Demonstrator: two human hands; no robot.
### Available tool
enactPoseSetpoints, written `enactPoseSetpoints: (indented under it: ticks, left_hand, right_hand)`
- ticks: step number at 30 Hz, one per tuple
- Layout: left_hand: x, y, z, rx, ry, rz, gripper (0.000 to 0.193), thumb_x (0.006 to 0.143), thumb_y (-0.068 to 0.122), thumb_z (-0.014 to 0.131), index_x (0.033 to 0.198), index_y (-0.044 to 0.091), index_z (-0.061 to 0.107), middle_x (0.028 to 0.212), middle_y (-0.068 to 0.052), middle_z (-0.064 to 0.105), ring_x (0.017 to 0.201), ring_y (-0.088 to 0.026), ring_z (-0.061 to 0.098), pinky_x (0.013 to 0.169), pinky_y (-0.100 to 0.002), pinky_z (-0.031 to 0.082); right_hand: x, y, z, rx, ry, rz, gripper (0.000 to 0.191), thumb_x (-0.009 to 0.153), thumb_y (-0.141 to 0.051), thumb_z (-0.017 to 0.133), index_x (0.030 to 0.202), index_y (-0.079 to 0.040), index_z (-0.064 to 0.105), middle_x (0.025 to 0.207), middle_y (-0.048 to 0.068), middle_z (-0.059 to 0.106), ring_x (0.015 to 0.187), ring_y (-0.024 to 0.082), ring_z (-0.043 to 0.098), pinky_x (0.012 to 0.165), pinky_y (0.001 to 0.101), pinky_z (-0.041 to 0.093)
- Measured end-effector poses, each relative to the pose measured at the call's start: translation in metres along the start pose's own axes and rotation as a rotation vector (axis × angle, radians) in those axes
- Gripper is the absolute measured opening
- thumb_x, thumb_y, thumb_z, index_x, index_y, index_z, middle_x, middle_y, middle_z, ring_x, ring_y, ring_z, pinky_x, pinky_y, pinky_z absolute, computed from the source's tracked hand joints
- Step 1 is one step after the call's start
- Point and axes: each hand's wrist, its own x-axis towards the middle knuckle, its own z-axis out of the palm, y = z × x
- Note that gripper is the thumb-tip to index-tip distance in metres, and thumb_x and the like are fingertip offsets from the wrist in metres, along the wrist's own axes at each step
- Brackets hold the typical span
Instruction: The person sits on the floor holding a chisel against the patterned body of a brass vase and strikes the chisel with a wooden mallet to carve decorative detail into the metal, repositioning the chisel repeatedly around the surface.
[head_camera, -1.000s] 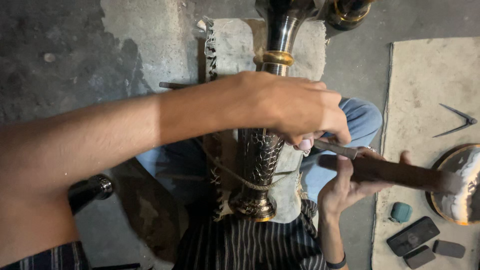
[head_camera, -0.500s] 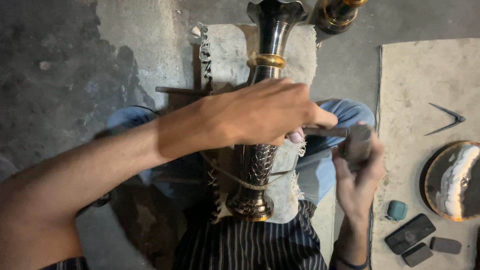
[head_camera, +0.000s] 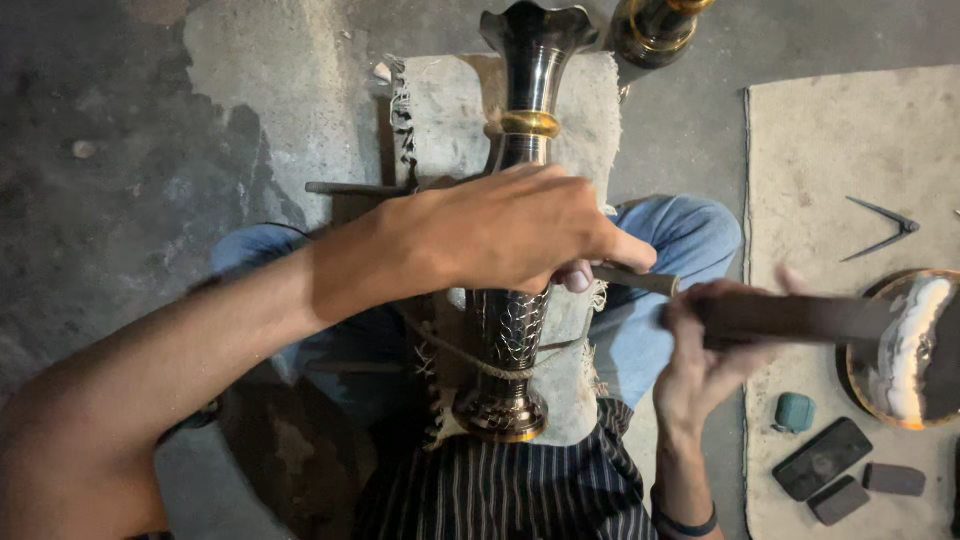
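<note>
My left hand (head_camera: 500, 235) covering the middle of the dark engraved metal vase (head_camera: 515, 330), fingers wrapped round a thin metal chisel (head_camera: 635, 280) whose tip is hidden, my right hand (head_camera: 705, 350) gripping a blurred dark wooden mallet (head_camera: 800, 318) just right of the chisel's end.

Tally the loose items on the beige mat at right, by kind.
Dark flat slabs, phone-like or stone-like: 3
Teal small case: 1
Metal dividers: 1
Round dish, partly cut off by the frame edge: 1
Total: 6
</note>
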Motion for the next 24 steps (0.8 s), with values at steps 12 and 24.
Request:
enactPoseSetpoints:
  ticks: [12, 24]
  left_hand:
    - [0.004, -0.004, -0.009, -0.017, -0.116, -0.131, 0.061, 0.088, -0.006, 0.065, 0.14, 0.025, 0.06, 0.075, -0.005, 0.073, 0.057, -0.015, 0.07, 0.052, -0.033, 0.059]
    - [0.004, 0.005, -0.019, 0.013, -0.092, -0.058, 0.065, 0.082, -0.008, 0.069, 0.136, 0.027, 0.062, 0.076, -0.005, 0.076, 0.057, -0.017, 0.072, 0.053, -0.036, 0.062]
  right_hand:
    - [0.016, 0.039, 0.024, -0.147, -0.138, 0.214, 0.036, 0.102, -0.002, 0.069, 0.134, 0.004, 0.054, 0.114, 0.005, 0.063, 0.106, 0.013, 0.058, 0.098, 0.0281, 0.048]
    - [0.025, 0.024, -0.018, -0.026, -0.053, 0.042, 0.017, 0.106, 0.003, 0.075, 0.112, 0.001, 0.06, 0.098, 0.004, 0.063, 0.087, 0.01, 0.06, 0.084, 0.0245, 0.054]
